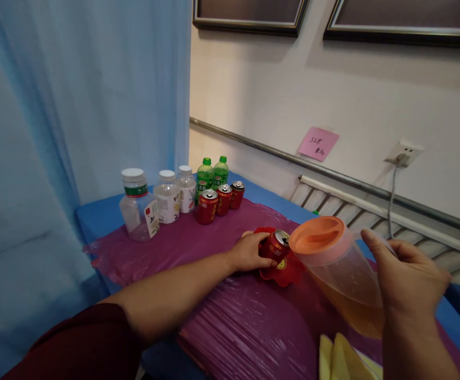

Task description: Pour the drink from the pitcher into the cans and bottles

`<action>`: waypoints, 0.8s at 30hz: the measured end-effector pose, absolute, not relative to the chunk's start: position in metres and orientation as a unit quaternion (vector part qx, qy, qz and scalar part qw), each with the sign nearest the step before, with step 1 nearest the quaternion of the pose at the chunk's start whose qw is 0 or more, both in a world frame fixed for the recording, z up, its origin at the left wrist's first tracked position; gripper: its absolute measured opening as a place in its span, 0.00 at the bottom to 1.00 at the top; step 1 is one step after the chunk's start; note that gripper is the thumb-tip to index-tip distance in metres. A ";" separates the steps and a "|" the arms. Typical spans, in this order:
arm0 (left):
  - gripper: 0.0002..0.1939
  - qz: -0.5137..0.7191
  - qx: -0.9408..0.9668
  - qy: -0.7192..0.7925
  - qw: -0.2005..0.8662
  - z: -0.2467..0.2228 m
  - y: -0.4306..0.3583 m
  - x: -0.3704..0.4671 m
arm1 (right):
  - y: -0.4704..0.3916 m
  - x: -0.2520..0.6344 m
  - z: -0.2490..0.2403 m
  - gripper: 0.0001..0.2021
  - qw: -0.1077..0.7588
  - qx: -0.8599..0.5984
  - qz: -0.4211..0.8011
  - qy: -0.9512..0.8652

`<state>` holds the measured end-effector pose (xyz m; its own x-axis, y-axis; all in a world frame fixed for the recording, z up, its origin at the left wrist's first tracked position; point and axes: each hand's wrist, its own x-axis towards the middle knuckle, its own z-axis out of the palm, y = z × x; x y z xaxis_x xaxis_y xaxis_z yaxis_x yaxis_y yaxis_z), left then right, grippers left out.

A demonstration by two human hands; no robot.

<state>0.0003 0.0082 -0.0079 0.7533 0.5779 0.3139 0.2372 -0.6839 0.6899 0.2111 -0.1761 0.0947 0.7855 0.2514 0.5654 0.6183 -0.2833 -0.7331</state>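
My left hand is wrapped round a red drink can, which tilts a little to the right with its top opening showing. Under the can lies a red scalloped mat with a yellow mark. By its handle, my right hand grips a clear plastic pitcher with an orange lid. The pitcher leans left, its spout close beside the can's top. Amber liquid fills the lower part of the pitcher. Whether any liquid is flowing between them I cannot tell.
Three red cans stand beyond my left hand, near two green bottles and three clear white-capped jars. A yellow cloth lies at the front. Purple plastic sheeting covers the blue table. A radiator runs along the wall.
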 end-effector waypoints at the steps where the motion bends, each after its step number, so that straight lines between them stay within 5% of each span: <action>1: 0.38 0.263 0.879 0.231 0.324 -0.008 0.008 0.000 | -0.176 0.211 0.094 0.24 0.528 -0.783 -0.173 -0.280; 24: 0.36 0.258 0.879 0.234 0.325 -0.006 0.006 0.000 | -0.176 0.210 0.095 0.24 0.526 -0.777 -0.186 -0.292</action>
<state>0.0002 0.0065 -0.0057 0.7577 0.5790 0.3010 0.2436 -0.6789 0.6926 0.2100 -0.1764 0.0949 0.7597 0.2582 0.5968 0.6500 -0.2752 -0.7084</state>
